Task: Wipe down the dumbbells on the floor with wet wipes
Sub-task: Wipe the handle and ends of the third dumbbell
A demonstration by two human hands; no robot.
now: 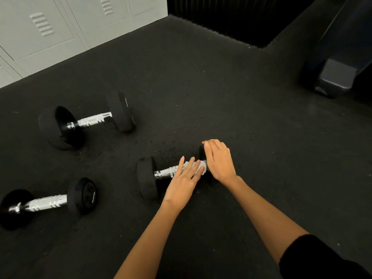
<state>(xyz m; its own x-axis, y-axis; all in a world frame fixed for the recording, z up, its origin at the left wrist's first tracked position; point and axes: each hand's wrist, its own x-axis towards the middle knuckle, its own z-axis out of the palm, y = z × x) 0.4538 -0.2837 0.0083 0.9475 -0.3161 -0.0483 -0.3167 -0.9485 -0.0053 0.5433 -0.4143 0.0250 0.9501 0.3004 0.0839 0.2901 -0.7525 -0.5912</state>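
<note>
No writing is readable. The left hand [184,179] presses a wet wipe [198,167] flat-fingered onto the nearest dumbbell [147,178] handle. The right hand [218,160], fingers straight, rests on its far weight.

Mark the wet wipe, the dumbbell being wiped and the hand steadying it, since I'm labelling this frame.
wet wipe [202,168]: head view, white fold showing between the fingers.
dumbbell being wiped [146,177]: head view, its left black weight.
right hand [218,160]: head view, back of the hand, resting on the right weight.

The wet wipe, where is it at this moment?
In the head view, the wet wipe lies right of centre on the chrome handle of the nearest dumbbell, under the fingers of the left hand, beside the right hand.
</note>
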